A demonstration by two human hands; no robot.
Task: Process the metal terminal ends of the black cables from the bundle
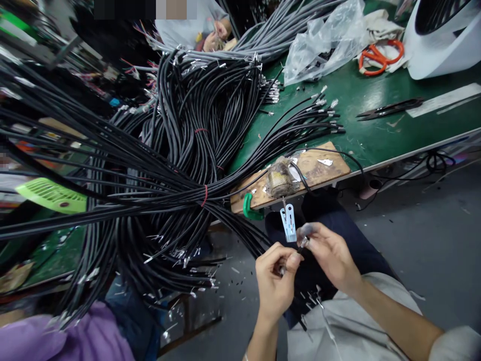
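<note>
My left hand is closed in a pinch around a black cable, near its end. Close beside it, my right hand pinches the pale, stripped end of the same cable; a grey covering shows on one fingertip. Just above both hands, a light blue clothespin hangs from the shaft of a small grimy motor. That motor sits on a wooden board, which a green clamp grips at the table edge. A large bundle of black cables, tied with red string, spreads left of my hands.
On the green table lie dark pliers, orange-handled scissors, a clear plastic bag and grey cables. A white fan-like housing stands at the back right. A co-worker's hands show across the table; a purple sleeve is lower left.
</note>
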